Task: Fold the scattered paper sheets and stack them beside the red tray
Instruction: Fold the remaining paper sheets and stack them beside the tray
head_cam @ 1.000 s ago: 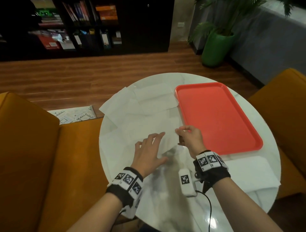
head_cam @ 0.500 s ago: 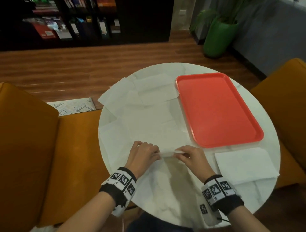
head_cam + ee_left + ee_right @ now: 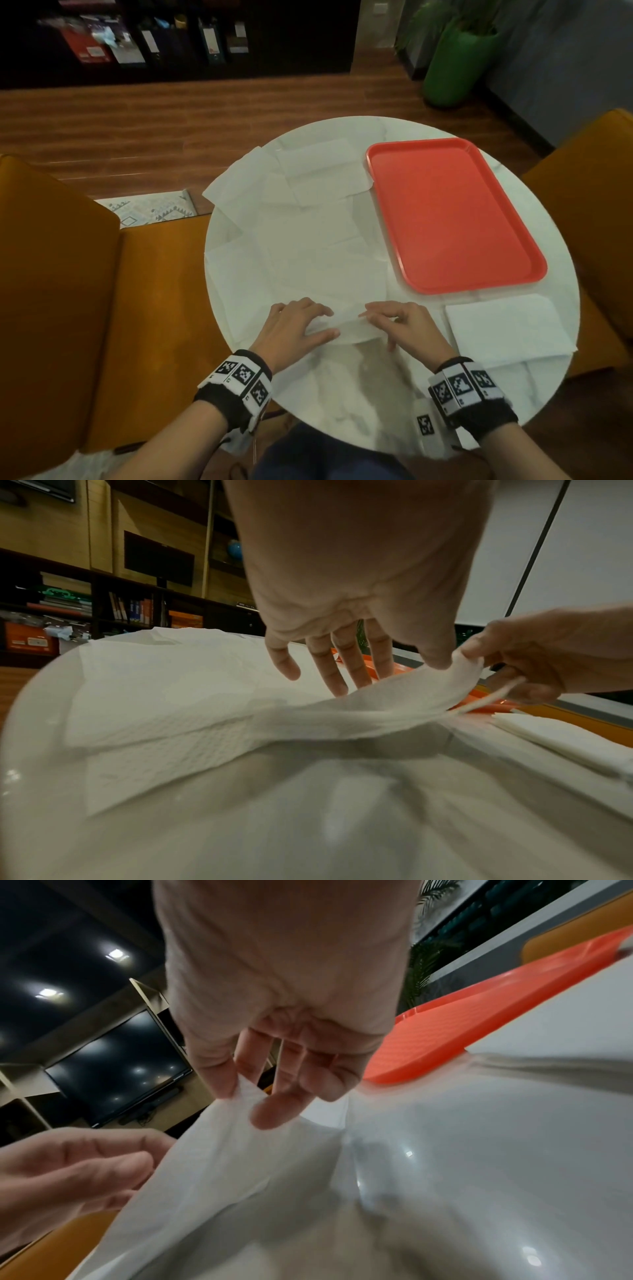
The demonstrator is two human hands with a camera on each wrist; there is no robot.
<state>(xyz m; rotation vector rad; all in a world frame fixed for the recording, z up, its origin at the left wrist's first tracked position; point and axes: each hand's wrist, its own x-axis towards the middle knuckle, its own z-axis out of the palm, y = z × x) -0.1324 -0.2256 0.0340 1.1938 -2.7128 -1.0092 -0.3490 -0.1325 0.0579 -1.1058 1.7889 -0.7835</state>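
Several white paper sheets [image 3: 308, 219] lie scattered and overlapping on the left half of the round marble table [image 3: 342, 411]. The red tray [image 3: 455, 219] sits empty on the right half. Beside its near end rests a folded stack [image 3: 507, 329]. At the near centre both hands lift one paper sheet [image 3: 346, 329] by its edge. My right hand [image 3: 370, 313] pinches a corner between thumb and forefinger [image 3: 250, 1102]. My left hand [image 3: 325, 322] holds the same edge, thumb over it and fingers behind [image 3: 400, 672]. The sheet [image 3: 342, 718] sags toward the table.
Orange armchairs stand close on the left [image 3: 85, 308] and right [image 3: 582, 192] of the table. A green planter [image 3: 455, 65] and a dark bookshelf [image 3: 171, 37] are across the wooden floor. Bare marble shows at the table's near edge.
A second ago my left hand lay flat on the sheets and my right pinched an edge near the tray. Both hands have come nearer to me and now hold one sheet's edge together.
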